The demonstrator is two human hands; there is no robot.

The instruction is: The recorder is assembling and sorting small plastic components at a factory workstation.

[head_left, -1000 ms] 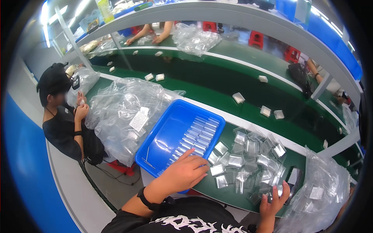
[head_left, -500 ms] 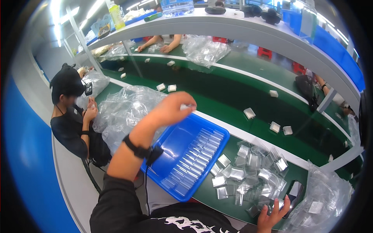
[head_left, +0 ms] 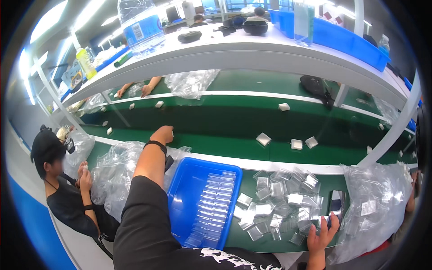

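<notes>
My left hand [head_left: 162, 134] reaches over the green conveyor belt [head_left: 211, 135] beyond the blue tray. Its fingers are curled together, with a tiny pale spot at their edge; what they hold, if anything, is hidden. A row of clear plastic pieces [head_left: 213, 198] lies along the right side of the blue tray [head_left: 182, 198]. To the tray's right, loose clear plastic pieces [head_left: 274, 204] are heaped on the green table. My right hand [head_left: 320, 236] rests at the heap's near right edge, fingers spread, beside a dark phone [head_left: 336, 202].
Small white blocks [head_left: 263, 139] lie scattered along the belt. Clear plastic bags [head_left: 378, 202] flank the work area, another bag [head_left: 119, 168] being left of the tray. A co-worker [head_left: 63, 189] sits at the left. A white shelf [head_left: 252, 58] crosses above the belt.
My left hand has gone from above the tray's far edge outward over the belt, where two white blocks lay. The whole view has shifted; my right hand stays by the heap, fingers spread.
</notes>
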